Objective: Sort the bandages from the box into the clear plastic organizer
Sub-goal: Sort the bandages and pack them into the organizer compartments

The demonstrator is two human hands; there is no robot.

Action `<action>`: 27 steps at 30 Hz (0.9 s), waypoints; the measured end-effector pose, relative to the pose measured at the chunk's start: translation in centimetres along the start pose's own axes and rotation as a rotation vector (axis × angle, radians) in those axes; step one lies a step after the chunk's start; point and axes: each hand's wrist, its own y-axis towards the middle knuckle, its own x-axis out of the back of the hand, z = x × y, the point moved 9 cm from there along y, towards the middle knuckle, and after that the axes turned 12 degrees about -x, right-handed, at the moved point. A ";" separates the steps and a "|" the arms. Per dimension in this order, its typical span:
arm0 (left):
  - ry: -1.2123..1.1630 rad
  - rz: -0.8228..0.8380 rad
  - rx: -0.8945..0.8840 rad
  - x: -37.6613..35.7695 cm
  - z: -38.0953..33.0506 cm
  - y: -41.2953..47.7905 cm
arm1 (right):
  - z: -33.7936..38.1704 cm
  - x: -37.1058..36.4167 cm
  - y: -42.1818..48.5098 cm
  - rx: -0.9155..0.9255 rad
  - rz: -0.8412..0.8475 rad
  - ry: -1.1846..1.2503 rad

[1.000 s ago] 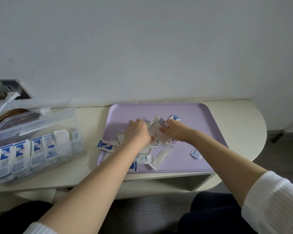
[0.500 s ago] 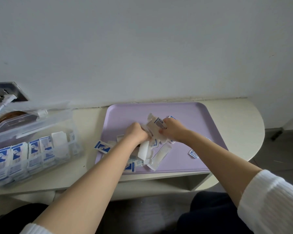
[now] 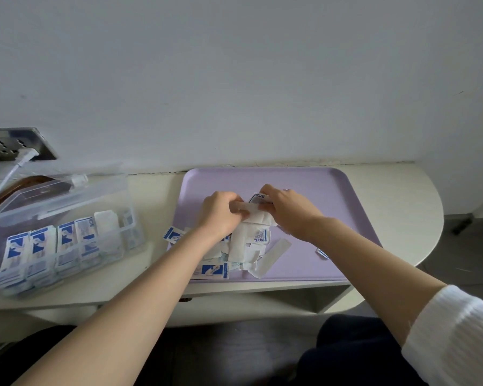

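Now that the left hand [image 3: 221, 214] and right hand [image 3: 289, 211] have met mid-frame, both pinch one bunch of bandages [image 3: 258, 217]. It seems bound for the organizer [image 3: 67, 207].

An indoor room, likely a home or small office; which one cannot be told. A bare white wall [image 3: 234, 65] fills the upper half of the frame. Below it stands a cream table [image 3: 402, 196] with a rounded right end and an open shelf [image 3: 299, 298] under its top, bearing a lilac tray [image 3: 304, 182] of wrapped bandages [image 3: 251, 246]. At far left a metal socket panel [image 3: 0, 143] holds a white plug [image 3: 27, 154]. Dark flooring [image 3: 469, 263] shows at lower right.
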 end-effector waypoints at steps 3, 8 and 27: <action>-0.040 0.031 -0.021 0.0 0.0 -0.6 | 0.5 -0.4 -0.4 0.029 0.032 0.023; -0.033 0.072 -0.016 0.2 0.6 -1.2 | 1.2 0.3 -0.5 0.028 -0.004 0.153; -0.331 -0.069 0.075 0.4 2.3 -4.3 | 5.6 -0.5 -2.3 0.298 -0.178 -0.226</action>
